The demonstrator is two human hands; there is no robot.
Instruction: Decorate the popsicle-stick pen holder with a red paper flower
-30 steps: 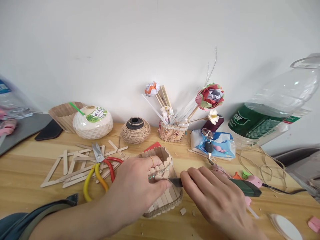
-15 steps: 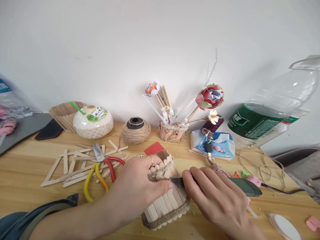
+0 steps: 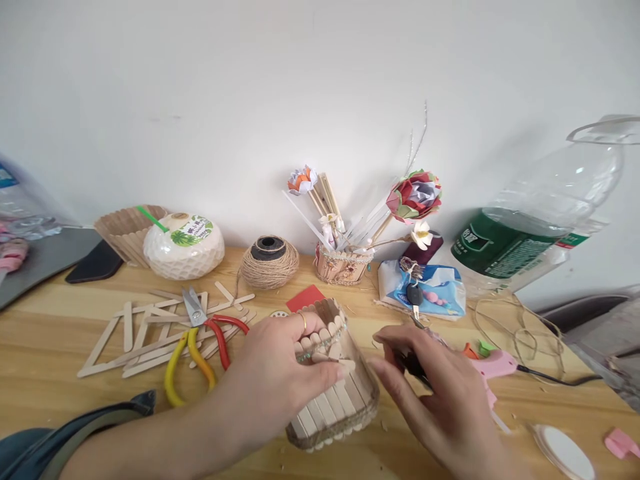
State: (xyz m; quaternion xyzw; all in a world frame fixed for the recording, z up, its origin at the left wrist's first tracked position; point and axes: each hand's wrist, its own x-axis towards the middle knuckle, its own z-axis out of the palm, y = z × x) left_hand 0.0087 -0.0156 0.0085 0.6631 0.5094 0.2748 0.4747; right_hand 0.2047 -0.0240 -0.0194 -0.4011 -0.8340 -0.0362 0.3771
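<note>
Our left hand (image 3: 280,357) pinches tilted stick basket (image 3: 334,401) between thumb and fingers, over front middle of table (image 3: 40,353). Our right hand (image 3: 440,390) just beside, fingers curled round mostly hidden dark tool (image 3: 414,367), thumb and index tips apart. We read, apparently, 怡寶 on bottle's (image 3: 550,183) green label (image 3: 505,241). White coconut's (image 3: 183,260) palm-printed label (image 3: 192,231): Chinese characters, too small for us.

Probably a home craft corner: a wooden worktop (image 3: 45,347) against a white wall (image 3: 240,100) carries twine (image 3: 271,268), loose sticks (image 3: 129,327), a glue gun (image 3: 497,364), a paper flower (image 3: 416,195), a key (image 3: 415,294) and a big bottle (image 3: 505,243).
</note>
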